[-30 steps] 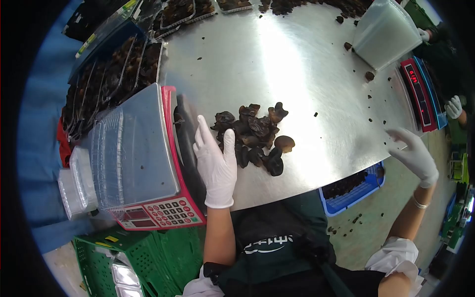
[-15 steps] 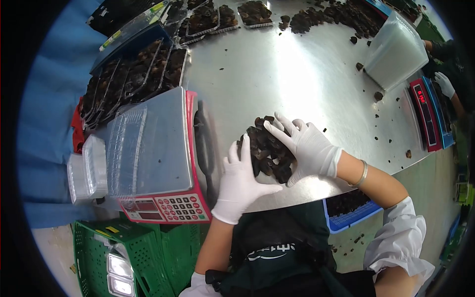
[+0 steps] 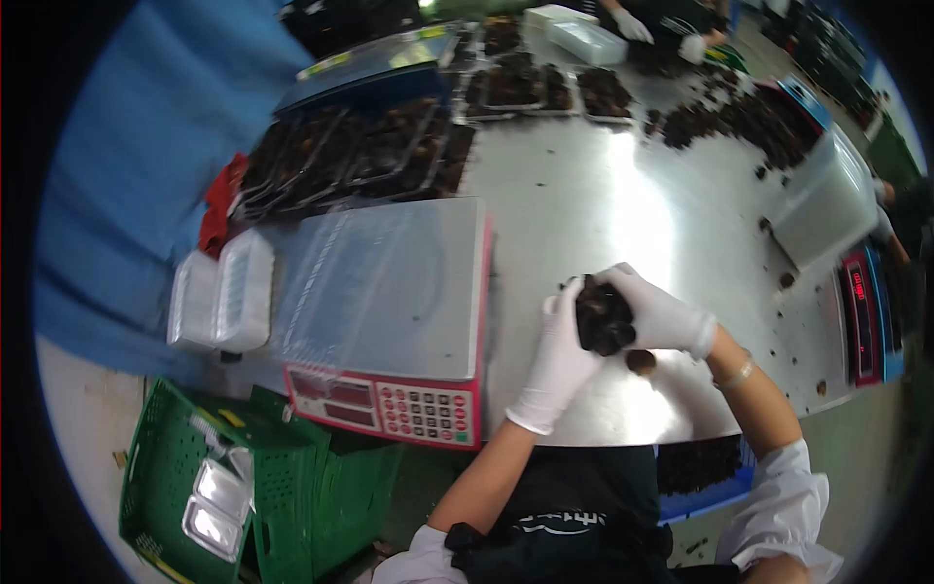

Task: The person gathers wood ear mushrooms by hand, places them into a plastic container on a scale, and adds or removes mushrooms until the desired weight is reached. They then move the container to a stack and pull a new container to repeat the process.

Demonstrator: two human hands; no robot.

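Both white-gloved hands are cupped around a clump of small, glossy, dark brown-black pieces (image 3: pixel 604 319), whose kind I cannot make out. My left hand (image 3: pixel 562 375) presses from the left, its fingers wrapped along the side. From the right and above, my right hand (image 3: pixel 662 313) closes over the clump, and part of it is hidden. One loose brownish piece (image 3: pixel 640 362) lies just below on the steel table (image 3: pixel 545 229). To the left of my hands stands a red-framed weighing scale (image 3: pixel 428 321) with a clear plastic tray or lid (image 3: pixel 326 268) on its plate.
Filled clear trays (image 3: pixel 389 146) sit behind the scale, with more at the back. Stacked empty trays (image 3: pixel 245 292) stand at left, above a green crate (image 3: pixel 195 467). At right are a dark heap (image 3: pixel 739 127), a tray stack (image 3: pixel 827 200) and another scale (image 3: pixel 861 316). Co-workers' gloved hands show (image 3: pixel 634 26).
My hands have closed in from either side of the spread pile and now hold the pieces in a compact clump. The camera view has shifted, showing more of the table's far end.
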